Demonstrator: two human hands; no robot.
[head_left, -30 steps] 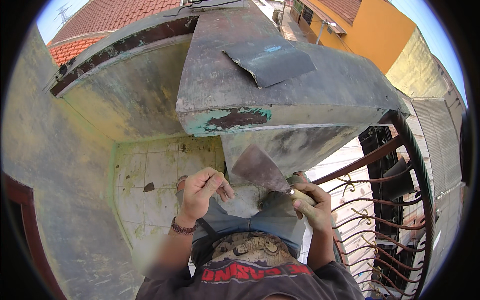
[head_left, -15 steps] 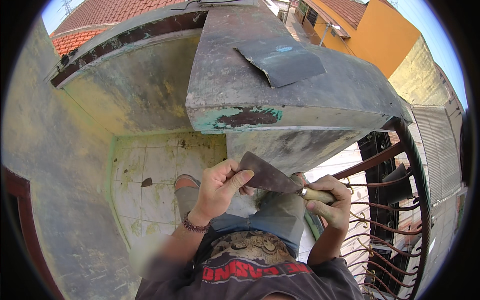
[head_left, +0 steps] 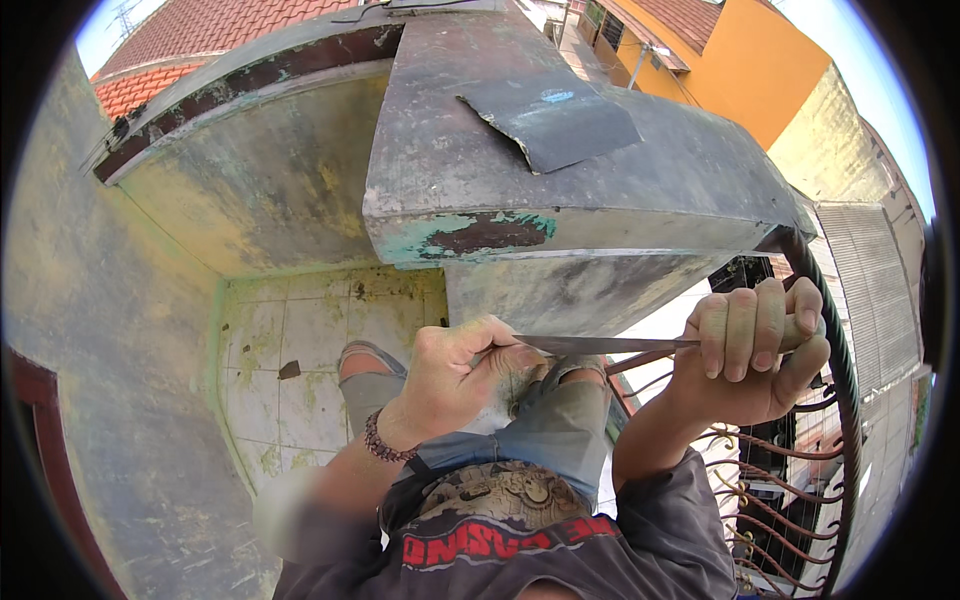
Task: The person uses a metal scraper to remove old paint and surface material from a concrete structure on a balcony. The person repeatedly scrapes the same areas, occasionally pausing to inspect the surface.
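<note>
Between my hands is a putty knife [head_left: 610, 345], its dark metal blade seen nearly edge-on and roughly level. My left hand [head_left: 462, 370] pinches the blade's broad end between thumb and fingers. Around the handle, my right hand [head_left: 755, 335] is wrapped with its knuckles up, hiding most of the wood. The knife is held above my legs, in front of the grey ledge [head_left: 460, 220], apart from it. Teal and dark red-brown patches show on the ledge's near face, where the paint has come off.
A sheet of dark sandpaper-like material [head_left: 555, 125] with a ragged edge lies on the ledge top. At right runs a metal railing [head_left: 845, 400] with curled bars. A weathered wall [head_left: 120, 330] rises at left, and floor tiles [head_left: 310, 400] show mossy stains and a small brown scrap [head_left: 289, 370].
My right hand has moved up and right and changed its grip on the handle. The blade has turned from its flat face to its edge. My left hand still pinches its end.
</note>
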